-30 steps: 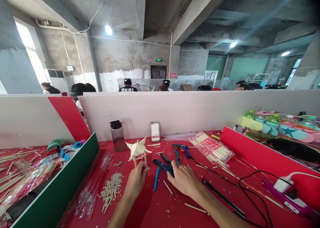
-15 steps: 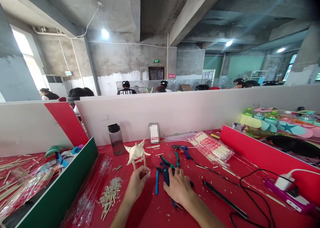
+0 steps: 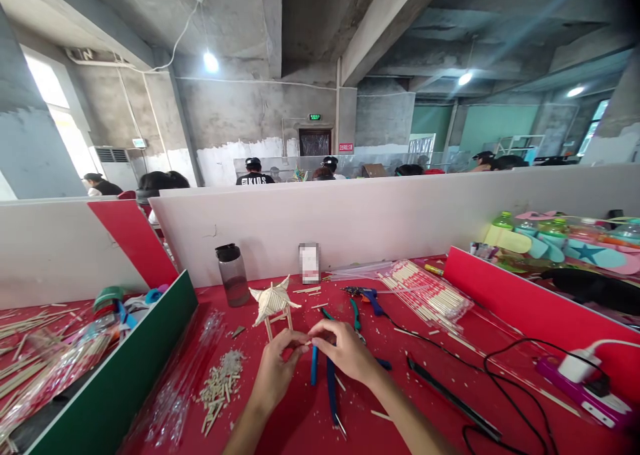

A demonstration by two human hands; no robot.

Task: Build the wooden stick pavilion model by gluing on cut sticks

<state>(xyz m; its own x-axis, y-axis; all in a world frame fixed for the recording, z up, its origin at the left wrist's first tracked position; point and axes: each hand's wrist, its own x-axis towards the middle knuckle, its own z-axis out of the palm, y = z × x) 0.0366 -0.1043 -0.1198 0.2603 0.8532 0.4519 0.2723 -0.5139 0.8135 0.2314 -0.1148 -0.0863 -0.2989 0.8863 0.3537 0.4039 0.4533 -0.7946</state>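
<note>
Above the red table, my left hand (image 3: 279, 367) and my right hand (image 3: 347, 354) meet fingertip to fingertip, both closed in a pinch. Whatever sits between the fingers is tiny and mostly hidden. Just behind my left hand stands a small pavilion model (image 3: 275, 302) made of pale sticks, with upturned roof corners. Under and beside my right hand lie a dark blue hand tool (image 3: 332, 392), partly covered, and a blue rod (image 3: 314, 365). Green-handled pliers (image 3: 355, 314) rest beyond my right hand.
A glue gun (image 3: 367, 296) and bundled sticks (image 3: 433, 295) lie at the back right. Cut stick pieces (image 3: 220, 382) are heaped at left. A water bottle (image 3: 233, 275) stands by the white partition. Black cable (image 3: 493, 375) runs to a purple power strip (image 3: 585, 392).
My right hand has come off the dark blue tool and moved to my left hand, its fingers now pinched. The tool's visible part has shifted. My left hand stays near its place.
</note>
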